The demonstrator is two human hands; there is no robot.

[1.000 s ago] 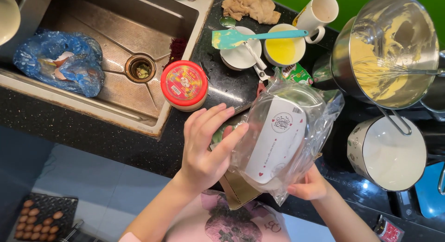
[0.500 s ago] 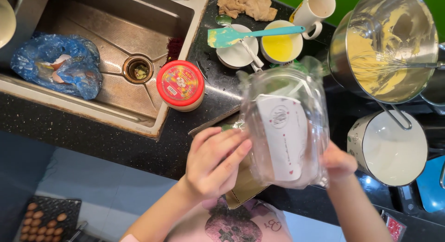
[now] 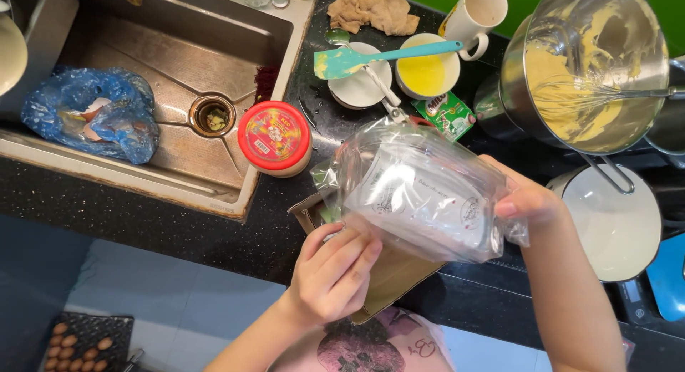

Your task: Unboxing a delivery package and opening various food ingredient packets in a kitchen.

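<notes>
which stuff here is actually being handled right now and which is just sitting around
In hand:
- clear plastic bag with a white item inside, held by the left hand and the right hand
- brown cardboard box under the bag

Lying about:
- red-lidded jar
- teal spatula
- steel mixing bowl of batter
- white mug
- blue bag in the sink
</notes>
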